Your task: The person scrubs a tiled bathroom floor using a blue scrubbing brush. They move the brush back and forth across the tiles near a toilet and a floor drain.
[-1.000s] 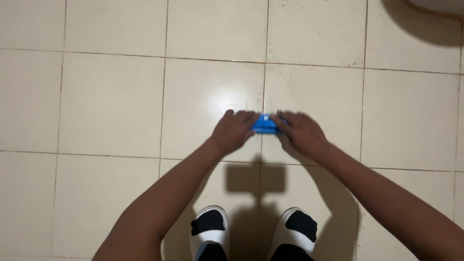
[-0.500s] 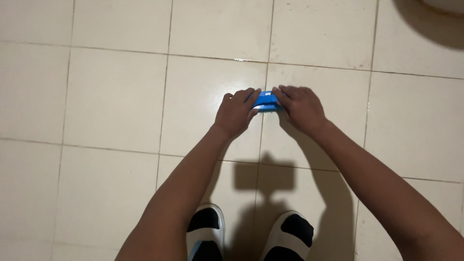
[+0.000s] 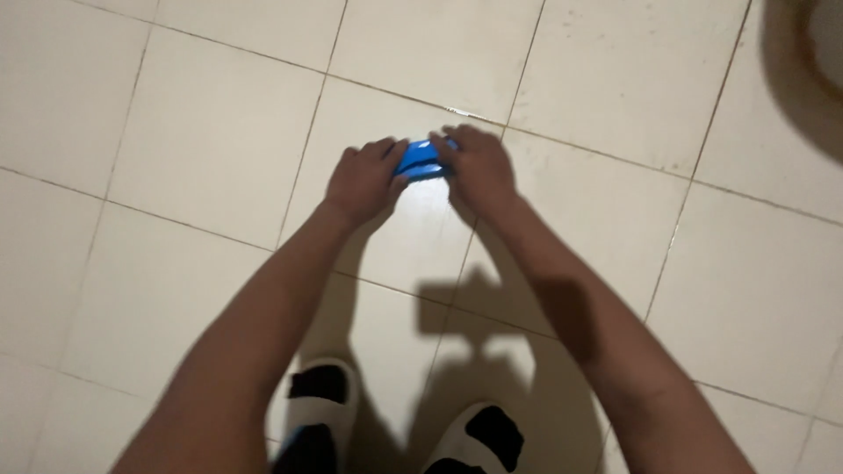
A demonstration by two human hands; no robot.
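Both arms reach out over a floor of pale square tiles (image 3: 211, 149) with thin dark grout lines. The left hand (image 3: 364, 180) and right hand (image 3: 474, 167) meet over a small blue object (image 3: 418, 160), each pinching one end with closed fingers; it sits between the two hands, above the tile just short of a grout line. Its long axis runs left to right, from one hand to the other. Fingers cover both ends, so its full shape and kind cannot be made out. Below, two feet in white slippers (image 3: 320, 412) with black straps stand on the tiles, cut off by the lower edge. A dark rounded shadow (image 3: 803, 79) fills the upper right corner, blurred.
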